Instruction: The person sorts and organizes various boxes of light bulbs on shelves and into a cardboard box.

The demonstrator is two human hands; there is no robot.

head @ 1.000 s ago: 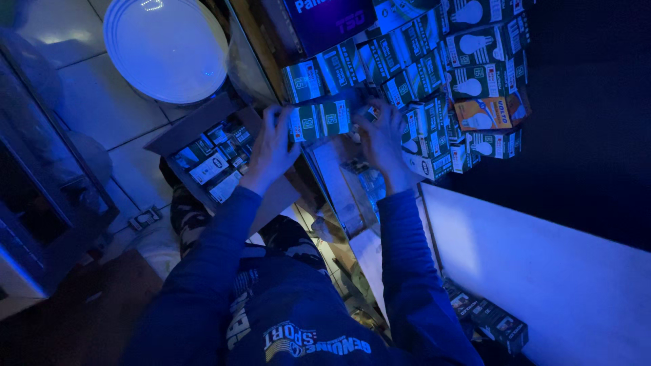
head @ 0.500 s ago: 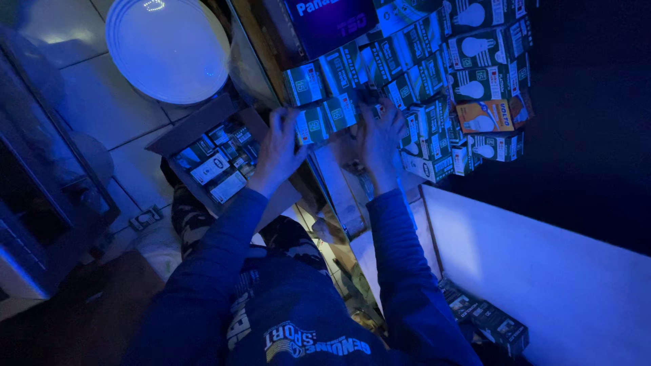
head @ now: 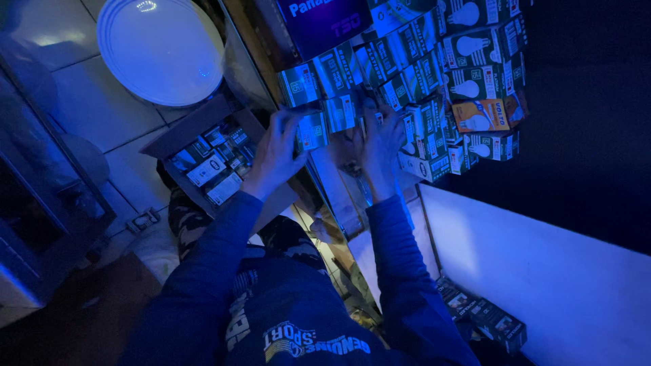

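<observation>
Left hand (head: 274,154): fingers curled, clamped on a green bulb box (head: 313,130).
Right hand (head: 381,146): fingers spread, pressing stacked bulb boxes (head: 420,88).
Box location: shelf stack edge, above the open carton (head: 207,163).

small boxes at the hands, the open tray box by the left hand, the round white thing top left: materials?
Small boxes: printed cardboard, probably glossy; sharp folded edges, light sheen. Open box left of the left hand: plain corrugated-looking cardboard, matt, raw flap. Round white disc: likely plastic, smooth, concentric rim rings with highlights; could be enamelled.
</observation>
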